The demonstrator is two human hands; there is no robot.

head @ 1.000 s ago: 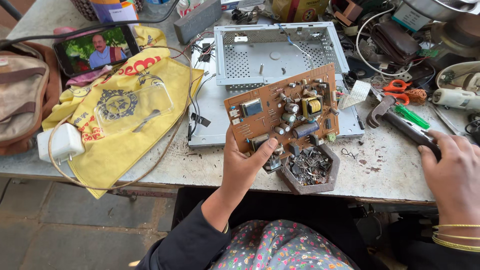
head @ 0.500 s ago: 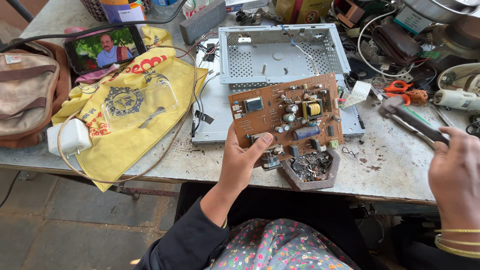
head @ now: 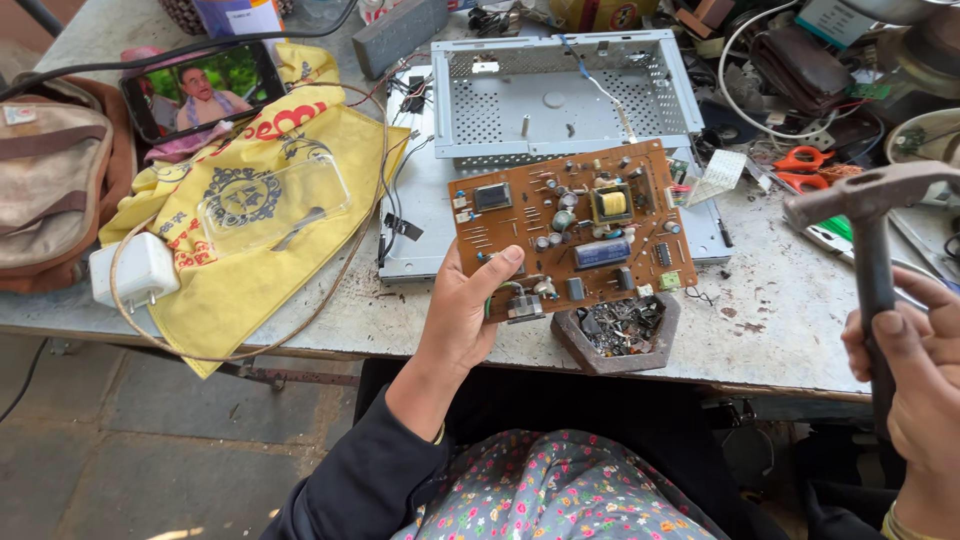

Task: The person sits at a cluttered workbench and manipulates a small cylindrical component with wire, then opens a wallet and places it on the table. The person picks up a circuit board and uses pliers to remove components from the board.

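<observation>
Hammer (head: 868, 240) now raised in right hand (head: 915, 375), left hand (head: 468, 310) gripping circuit board (head: 575, 232)

1. Right hand (head: 915, 370): cut off by the right and bottom edges; palm unseen.
2. Hammer (head: 868, 235): lower handle hidden inside the grip.
3. Board (head: 575, 228): lower left corner covered by the left hand (head: 468, 315); underside unseen.
4. Bag (head: 50, 180): cut by the left edge.
5. Hexagonal tray (head: 622, 335): contents too small to tell apart.
6. Clutter at the bench's (head: 790, 310) far right: tangled, parts cut by the top edge.
7. Phone (head: 205, 88): lower edge tucked behind yellow cloth (head: 250, 270).
</observation>
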